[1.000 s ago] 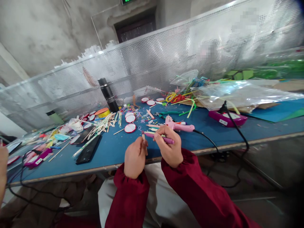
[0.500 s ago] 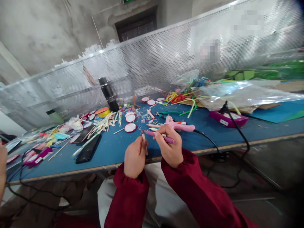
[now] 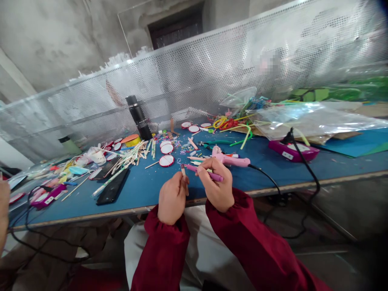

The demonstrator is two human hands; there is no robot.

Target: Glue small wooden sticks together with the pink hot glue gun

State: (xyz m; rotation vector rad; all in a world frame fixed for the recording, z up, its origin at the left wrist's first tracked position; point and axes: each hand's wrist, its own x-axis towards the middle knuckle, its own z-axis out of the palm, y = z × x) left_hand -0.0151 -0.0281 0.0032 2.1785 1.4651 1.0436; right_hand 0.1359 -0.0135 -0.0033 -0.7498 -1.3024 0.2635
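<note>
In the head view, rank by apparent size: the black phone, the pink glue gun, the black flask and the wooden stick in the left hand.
1. black phone and black flask: look alike, and the flask stands farther off, so unranked.
2. pink glue gun, partly hidden by the right hand.
3. wooden stick in the left hand, mostly hidden.

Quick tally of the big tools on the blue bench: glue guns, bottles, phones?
Pink hot-glue guns: 1
Magenta glue guns: 2
Black cylindrical flask: 1
Green bottle: 1
Black phone: 1
Total: 6
</note>
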